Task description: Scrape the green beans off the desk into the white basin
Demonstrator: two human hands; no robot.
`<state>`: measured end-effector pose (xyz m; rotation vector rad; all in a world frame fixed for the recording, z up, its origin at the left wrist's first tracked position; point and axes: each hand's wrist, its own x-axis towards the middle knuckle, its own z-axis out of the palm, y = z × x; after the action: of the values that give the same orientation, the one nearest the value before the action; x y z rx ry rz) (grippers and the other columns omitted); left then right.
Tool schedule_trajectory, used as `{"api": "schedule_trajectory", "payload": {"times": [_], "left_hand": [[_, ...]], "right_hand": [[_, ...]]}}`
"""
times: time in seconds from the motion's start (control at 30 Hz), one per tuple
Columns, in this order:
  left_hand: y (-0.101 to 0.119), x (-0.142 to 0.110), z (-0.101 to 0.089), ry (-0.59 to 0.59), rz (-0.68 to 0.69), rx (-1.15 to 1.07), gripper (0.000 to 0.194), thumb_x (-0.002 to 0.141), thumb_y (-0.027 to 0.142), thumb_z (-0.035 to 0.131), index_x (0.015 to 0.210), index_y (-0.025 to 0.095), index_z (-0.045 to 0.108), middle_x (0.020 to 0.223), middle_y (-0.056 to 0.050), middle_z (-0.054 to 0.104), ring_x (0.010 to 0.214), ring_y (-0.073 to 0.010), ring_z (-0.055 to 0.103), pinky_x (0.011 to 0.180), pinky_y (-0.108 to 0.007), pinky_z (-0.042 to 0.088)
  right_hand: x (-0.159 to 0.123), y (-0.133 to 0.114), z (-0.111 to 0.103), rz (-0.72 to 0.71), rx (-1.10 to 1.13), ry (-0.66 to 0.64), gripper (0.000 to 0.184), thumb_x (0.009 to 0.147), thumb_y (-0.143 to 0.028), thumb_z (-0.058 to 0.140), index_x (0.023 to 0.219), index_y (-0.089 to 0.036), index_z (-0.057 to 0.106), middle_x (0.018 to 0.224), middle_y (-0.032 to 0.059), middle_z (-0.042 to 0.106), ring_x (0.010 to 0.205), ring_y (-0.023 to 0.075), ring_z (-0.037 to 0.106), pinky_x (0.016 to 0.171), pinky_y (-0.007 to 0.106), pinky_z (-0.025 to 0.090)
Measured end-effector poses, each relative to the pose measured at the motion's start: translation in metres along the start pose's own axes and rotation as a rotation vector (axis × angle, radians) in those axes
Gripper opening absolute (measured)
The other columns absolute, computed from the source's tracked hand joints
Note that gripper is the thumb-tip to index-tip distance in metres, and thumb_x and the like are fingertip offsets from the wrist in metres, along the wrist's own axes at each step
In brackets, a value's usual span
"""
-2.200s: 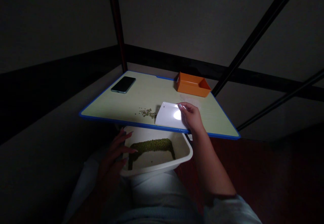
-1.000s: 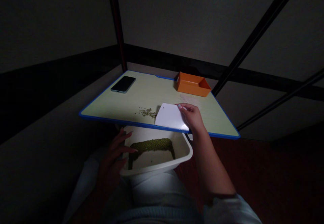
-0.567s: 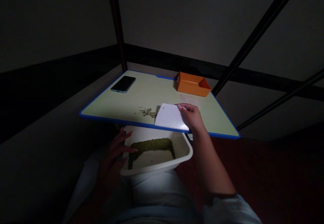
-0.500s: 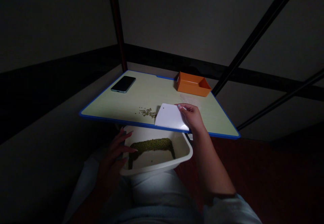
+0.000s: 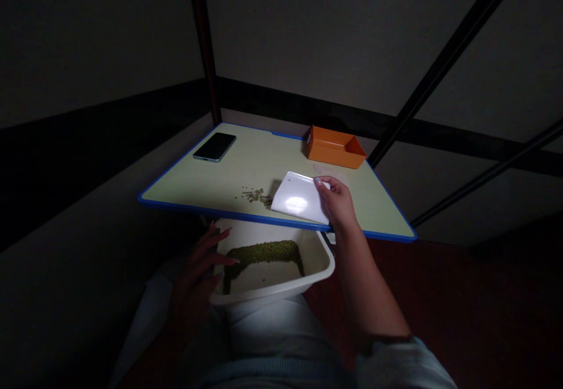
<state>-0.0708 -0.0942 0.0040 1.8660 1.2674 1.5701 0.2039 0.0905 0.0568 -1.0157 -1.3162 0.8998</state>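
My right hand point(image 5: 338, 200) pinches the right side of a white plastic scraper point(image 5: 297, 194), a flat sheet with a small hole in its upper left corner. It is tilted over the table's near edge, its left corner close to a few scattered green beans point(image 5: 256, 195). My left hand point(image 5: 200, 269), dim in shadow, grips the left rim of a white plastic tub point(image 5: 275, 295), several fingers reaching over the inside. In the tub, under the table edge and above my lap, a bank of small green beans point(image 5: 268, 252) lies along the far and left sides.
The pale green table point(image 5: 264, 154) has a blue edge. A smartphone point(image 5: 215, 146) lies at its back left, and an orange open box point(image 5: 335, 147) stands at the back right. Dark-striped walls rise behind and to the left; a reddish floor point(image 5: 422, 295) shows at right.
My right hand has tipped the scraper, lifting its far edge slightly, and a bright reflection now shows on it. My left hand and the tub look unmoved.
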Motion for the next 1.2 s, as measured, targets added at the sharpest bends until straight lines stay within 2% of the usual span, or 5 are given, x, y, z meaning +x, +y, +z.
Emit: {"api": "schedule_trajectory", "payload": {"times": [0.2, 0.37, 0.5, 0.7, 1.2], "left_hand": [[-0.003, -0.001, 0.001, 0.023, 0.004, 0.014, 0.020, 0.084, 0.023, 0.054, 0.093, 0.028, 0.072, 0.140, -0.001, 0.059, 0.146, -0.0258, 0.033, 0.121, -0.048, 0.027], [-0.003, -0.001, 0.000, 0.009, 0.001, 0.012, 0.020, 0.086, 0.026, 0.054, 0.094, 0.029, 0.072, 0.141, 0.000, 0.058, 0.147, -0.0259, 0.033, 0.121, -0.047, 0.027], [-0.003, -0.001, -0.001, -0.017, 0.029, 0.009, 0.025, 0.087, 0.020, 0.052, 0.098, 0.032, 0.070, 0.145, 0.006, 0.054, 0.148, -0.0220, 0.028, 0.123, -0.041, 0.023], [-0.005, -0.001, -0.001, -0.022, 0.047, 0.004, 0.024, 0.086, 0.021, 0.053, 0.098, 0.032, 0.070, 0.145, 0.007, 0.054, 0.148, -0.0221, 0.029, 0.123, -0.042, 0.021], [-0.005, 0.000, 0.002, 0.017, 0.023, -0.016, 0.024, 0.085, 0.021, 0.054, 0.096, 0.031, 0.072, 0.143, 0.004, 0.057, 0.147, -0.0238, 0.031, 0.123, -0.044, 0.023]], "right_hand": [[-0.019, -0.028, -0.004, 0.007, 0.182, 0.225, 0.046, 0.069, -0.057, 0.073, 0.061, -0.023, 0.043, 0.054, -0.0060, 0.045, 0.048, 0.0102, 0.039, 0.046, 0.025, 0.031], [-0.059, -0.055, -0.010, -0.267, -0.121, 0.308, 0.040, 0.083, -0.053, 0.064, 0.064, -0.024, 0.042, 0.056, -0.0051, 0.040, 0.050, 0.0118, 0.038, 0.047, 0.026, 0.030], [-0.087, -0.062, -0.010, -0.502, -0.416, 0.089, 0.018, 0.093, -0.035, 0.055, 0.078, -0.025, 0.059, 0.063, -0.0011, 0.062, 0.053, 0.0141, 0.055, 0.049, 0.027, 0.042], [-0.101, -0.058, -0.007, -1.056, -0.563, -0.258, 0.013, 0.095, -0.021, 0.054, 0.097, -0.018, 0.066, 0.092, 0.0093, 0.079, 0.083, 0.0180, 0.075, 0.080, 0.031, 0.059], [-0.102, -0.043, -0.003, -1.054, -0.693, -0.266, 0.015, 0.095, -0.020, 0.055, 0.099, -0.016, 0.069, 0.098, 0.0105, 0.079, 0.092, 0.0169, 0.075, 0.090, 0.034, 0.059]]}}
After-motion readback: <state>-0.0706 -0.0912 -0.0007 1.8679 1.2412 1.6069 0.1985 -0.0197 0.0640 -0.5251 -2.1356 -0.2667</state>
